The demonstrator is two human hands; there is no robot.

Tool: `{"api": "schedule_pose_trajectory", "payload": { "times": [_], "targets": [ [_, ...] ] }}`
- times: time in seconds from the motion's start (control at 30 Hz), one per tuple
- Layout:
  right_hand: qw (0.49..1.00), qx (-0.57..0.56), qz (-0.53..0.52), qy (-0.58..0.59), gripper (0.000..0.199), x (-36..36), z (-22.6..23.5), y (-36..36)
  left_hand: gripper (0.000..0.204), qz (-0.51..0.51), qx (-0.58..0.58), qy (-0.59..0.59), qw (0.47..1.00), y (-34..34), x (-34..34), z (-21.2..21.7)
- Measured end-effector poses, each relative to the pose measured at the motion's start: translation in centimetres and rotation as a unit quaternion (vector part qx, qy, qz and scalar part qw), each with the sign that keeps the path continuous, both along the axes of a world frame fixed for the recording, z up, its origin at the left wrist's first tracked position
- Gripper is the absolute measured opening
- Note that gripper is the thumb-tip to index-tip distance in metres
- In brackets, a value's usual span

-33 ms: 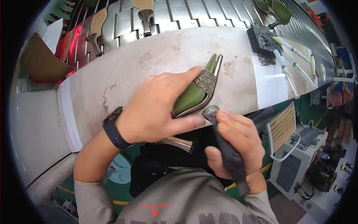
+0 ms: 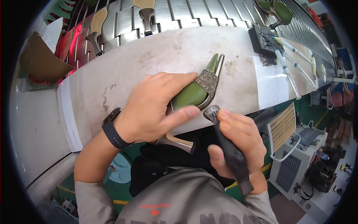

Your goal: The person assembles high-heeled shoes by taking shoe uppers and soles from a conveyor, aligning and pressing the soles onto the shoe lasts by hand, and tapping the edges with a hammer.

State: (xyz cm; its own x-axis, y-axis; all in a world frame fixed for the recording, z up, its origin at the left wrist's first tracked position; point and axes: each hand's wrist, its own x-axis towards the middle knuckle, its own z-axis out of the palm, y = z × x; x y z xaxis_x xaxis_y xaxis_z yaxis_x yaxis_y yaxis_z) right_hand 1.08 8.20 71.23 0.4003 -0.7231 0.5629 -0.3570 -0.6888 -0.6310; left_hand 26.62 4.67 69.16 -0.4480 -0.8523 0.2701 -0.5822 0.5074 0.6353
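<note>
A green pointed shoe point(image 2: 191, 95) with a glittering band point(image 2: 207, 82) across it lies on the worktable, its toe pointing away from me. My left hand point(image 2: 151, 102) grips it from the left, thumb on the near side and the other fingers mostly hidden. Below that hand, a tan and bronze-coloured heel piece point(image 2: 175, 143) sticks out past the table's front edge; the hand hides whether it joins the shoe. My right hand point(image 2: 240, 140) is closed round a black tool point(image 2: 232, 153) with a blunt, worn grey end. That end is close to the shoe's near right side, apparently not touching.
Behind the pale worktable point(image 2: 130, 59) runs a slatted metal conveyor point(image 2: 201, 15) carrying tan heeled shoe parts point(image 2: 147, 16) and another green shoe point(image 2: 278, 11). A black block point(image 2: 263, 39) and several syringes point(image 2: 287, 72) lie at the right. A white machine point(image 2: 289, 164) stands lower right.
My left thumb has shifted up along the shoe, showing more of the heel piece below. The right hand and its tool have moved slightly right.
</note>
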Motion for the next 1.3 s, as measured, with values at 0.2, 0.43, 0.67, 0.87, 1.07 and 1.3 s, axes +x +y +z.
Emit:
{"api": "schedule_pose_trajectory", "payload": {
  "times": [0.2,0.43,0.67,0.87,1.07,1.3],
  "targets": [
    [0.998,-0.015,0.024,0.05,0.041,2.0,-0.4,0.2,0.048,0.021,0.026,0.025,0.999,0.1,0.2,0.0],
    [0.996,0.05,0.076,0.021,0.035,3.6,-0.8,0.1,0.045,0.043,0.009,0.025,0.999,0.4,0.0,-0.5],
    [0.984,0.07,0.166,-0.006,0.034,4.3,-0.9,-0.9,0.042,0.058,0.009,0.036,0.998,0.7,0.0,-0.5],
    [0.988,0.05,0.137,-0.049,0.034,5.1,-1.6,0.2,0.041,0.053,0.023,0.068,0.996,0.5,0.3,-0.2],
    [0.982,0.137,0.117,-0.066,0.042,0.9,0.3,-1.3,0.056,0.027,0.095,0.035,0.994,-0.4,-0.1,1.4],
    [0.924,0.355,0.014,-0.144,0.024,-1.8,2.6,-4.0,0.089,0.078,0.122,-0.06,0.988,-1.2,-4.5,2.6]
  ]
}}
